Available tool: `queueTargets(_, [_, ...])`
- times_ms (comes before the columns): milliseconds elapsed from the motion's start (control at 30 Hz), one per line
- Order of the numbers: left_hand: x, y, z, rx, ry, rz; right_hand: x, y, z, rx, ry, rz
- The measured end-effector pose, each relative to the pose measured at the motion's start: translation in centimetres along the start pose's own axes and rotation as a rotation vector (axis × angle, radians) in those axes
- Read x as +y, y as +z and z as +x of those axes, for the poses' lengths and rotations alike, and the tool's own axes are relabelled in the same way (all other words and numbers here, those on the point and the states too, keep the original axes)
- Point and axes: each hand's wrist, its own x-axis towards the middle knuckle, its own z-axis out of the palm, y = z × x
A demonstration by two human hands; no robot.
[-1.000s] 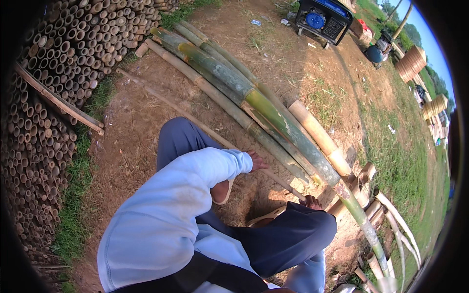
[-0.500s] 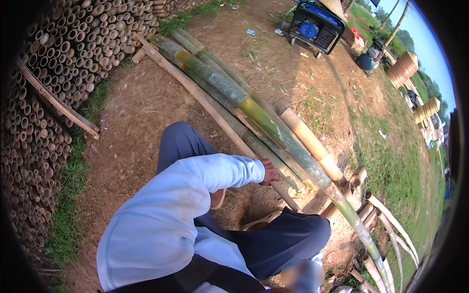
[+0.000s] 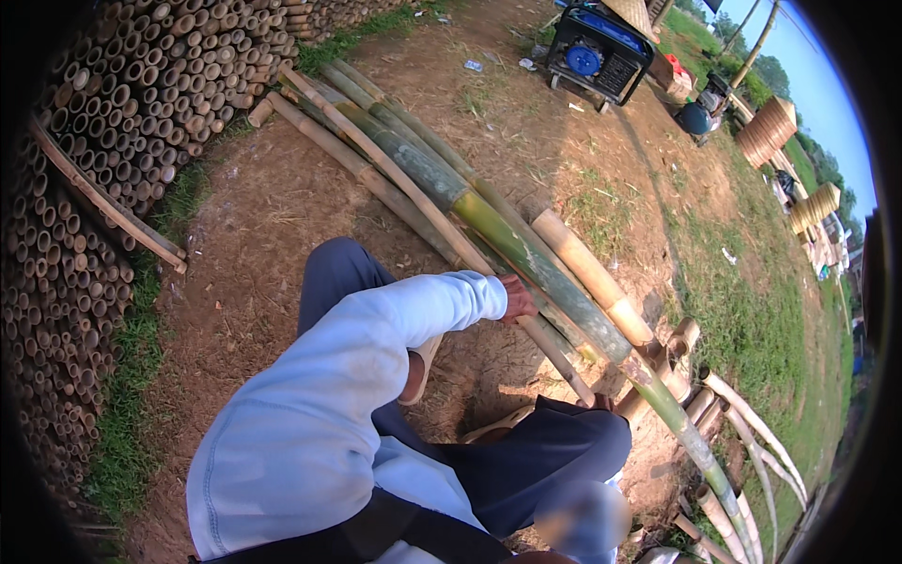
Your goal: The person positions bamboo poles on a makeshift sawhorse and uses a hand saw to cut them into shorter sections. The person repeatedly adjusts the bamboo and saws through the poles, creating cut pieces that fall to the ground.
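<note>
A long, slim tan bamboo pole (image 3: 559,364) slants from the far left toward my right knee. Around its near part my left hand (image 3: 518,299) is closed, the back of the hand facing up. At the pole's near end a little of my right hand (image 3: 601,404) shows, its fingers closed against the pole; my knee hides the rest. Just beyond lies a thick green bamboo pole (image 3: 498,226) with yellowish bands. The slim pole's far part crosses over other poles, among them a brownish bamboo pole (image 3: 334,148) on the nearer side.
A big stack of cut bamboo (image 3: 141,85) rises at the left, with a bent strip (image 3: 103,197) leaning there. A short pale bamboo piece (image 3: 592,273) lies beyond the green pole. Bamboo offcuts (image 3: 700,404) are at the right. Farther off stands a generator (image 3: 601,56).
My left hand has moved slightly away from me with the slim pole. The pole's far end has swung right, over the others. Fingers of my right hand have come into sight beside my knee.
</note>
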Motion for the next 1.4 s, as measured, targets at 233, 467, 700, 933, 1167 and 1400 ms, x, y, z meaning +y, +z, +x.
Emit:
queueTargets(233, [-2.6,-1.8,-1.3,0.043,-0.012,0.053,-2.8,-0.2,2.1,0.130,-0.043,0.015])
queueTargets(467, [-6.0,-2.6,-1.4,0.132,-0.027,0.061,-5.1,-0.8,4.7,0.264,-0.121,-0.073])
queueTargets(700, [-7.7,-2.5,-1.6,0.297,-0.005,0.061,-5.3,-0.6,7.0,0.287,-0.164,-0.063])
queueTargets(933, [-8.5,-3.1,-0.9,0.314,-0.100,0.040,-4.7,-1.8,8.8,0.378,-0.247,-0.135])
queueTargets(1167, [-8.3,-3.8,0.2,0.355,-0.112,0.035,-3.6,-3.2,10.2,0.380,-0.326,-0.123])
queueTargets(1400, [-7.4,-4.5,0.5,0.245,-0.217,0.031,-2.2,-3.2,12.2,0.283,-0.327,-0.011])
